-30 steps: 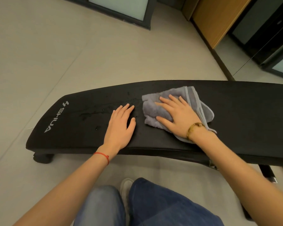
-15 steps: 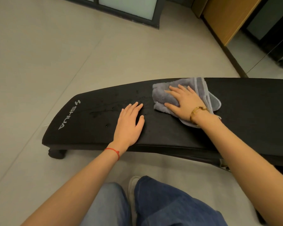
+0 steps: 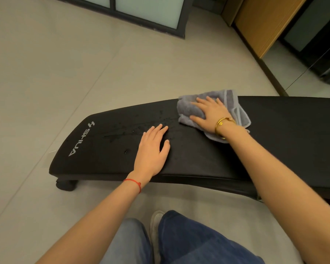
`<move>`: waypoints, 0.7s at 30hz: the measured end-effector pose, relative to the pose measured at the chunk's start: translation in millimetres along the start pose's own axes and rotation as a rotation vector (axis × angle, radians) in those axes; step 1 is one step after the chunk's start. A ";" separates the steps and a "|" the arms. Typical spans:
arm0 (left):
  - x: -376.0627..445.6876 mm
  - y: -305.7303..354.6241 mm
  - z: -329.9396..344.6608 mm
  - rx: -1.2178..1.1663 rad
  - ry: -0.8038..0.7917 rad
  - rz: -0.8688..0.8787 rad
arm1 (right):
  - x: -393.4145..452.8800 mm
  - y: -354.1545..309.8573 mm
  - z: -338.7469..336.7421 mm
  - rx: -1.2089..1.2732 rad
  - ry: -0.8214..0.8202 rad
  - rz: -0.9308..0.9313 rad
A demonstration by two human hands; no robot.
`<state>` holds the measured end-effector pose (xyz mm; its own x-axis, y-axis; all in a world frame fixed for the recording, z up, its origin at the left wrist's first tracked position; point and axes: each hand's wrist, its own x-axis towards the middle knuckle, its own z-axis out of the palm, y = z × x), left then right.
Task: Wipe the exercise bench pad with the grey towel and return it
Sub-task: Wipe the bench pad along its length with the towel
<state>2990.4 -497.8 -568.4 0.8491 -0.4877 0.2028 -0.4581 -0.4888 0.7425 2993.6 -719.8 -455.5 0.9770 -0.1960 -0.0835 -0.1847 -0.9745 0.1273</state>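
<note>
A long black bench pad [image 3: 198, 155] stretches across the floor [image 3: 55, 77], with white letters printed near its left end. The right hand [image 3: 210, 113] lies flat on top of a grey towel [image 3: 191, 109], and its fingers are spread out straight, pressing the towel down onto the pad. The towel is bunched up and sits at the far edge of the pad, with one light-edged corner sticking out to the right of the hand. A gold bracelet [image 3: 222, 123] goes around the right wrist. The left hand [image 3: 152, 151] rests flat on the bare pad, nearer to the person and to the left of the towel, not touching it. Its fingers are straight and close together and hold nothing. A thin red string [image 3: 133, 182] is tied around the left wrist. Small wet spots [image 3: 126, 130] shine on the pad just left of the left hand's fingers. A black foot [image 3: 66, 184] of the bench shows under the left end. At the bottom are the person's blue jeans [image 3: 189, 241] and a light shoe [image 3: 156, 218].
</note>
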 end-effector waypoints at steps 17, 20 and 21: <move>-0.6 0.2 -0.1 -0.013 0.017 0.008 | 3.6 -10.2 3.0 0.013 0.030 -0.020; 0.8 -1.4 0.2 -0.008 0.019 0.017 | -48.6 -28.4 5.7 0.044 0.044 -0.219; 0.9 -2.1 0.4 -0.008 0.016 0.016 | -67.5 -25.8 4.3 0.056 0.039 -0.260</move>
<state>2991.9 -497.6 -570.0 0.8459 -0.4837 0.2247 -0.4694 -0.4753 0.7441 2931.9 -682.0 -457.4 0.9956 0.0644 -0.0683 0.0680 -0.9964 0.0511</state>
